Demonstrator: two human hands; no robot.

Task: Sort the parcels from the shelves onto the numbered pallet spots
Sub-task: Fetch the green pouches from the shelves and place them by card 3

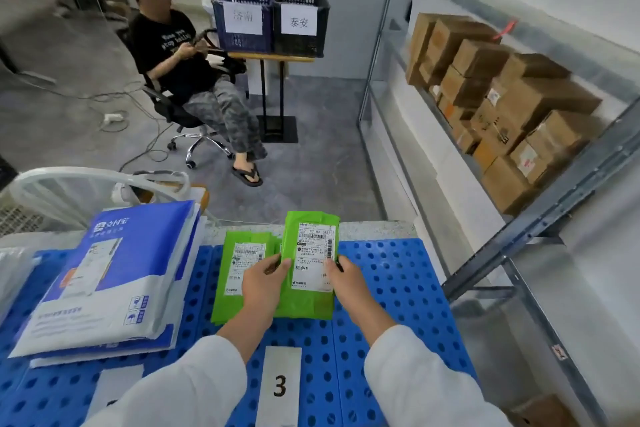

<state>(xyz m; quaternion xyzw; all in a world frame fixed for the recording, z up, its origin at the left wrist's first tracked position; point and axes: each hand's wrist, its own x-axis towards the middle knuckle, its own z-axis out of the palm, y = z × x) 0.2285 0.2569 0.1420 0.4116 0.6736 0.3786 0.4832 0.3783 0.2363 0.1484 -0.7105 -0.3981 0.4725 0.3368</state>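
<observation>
Blue pallet (398, 274) below, arms outstretched, left hand (265, 282) and right hand (348, 282) fingers tight on edges of green parcel (311, 243)

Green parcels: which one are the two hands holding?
The right green parcel, gripped by the left hand and right hand; the left green parcel lies flat beside it.

The left hand (265, 282) half-covers the lower green parcel (235, 270); its print (too small) is unreadable. A sleeve (180, 388) partly hides one spot label (114, 385).
</observation>
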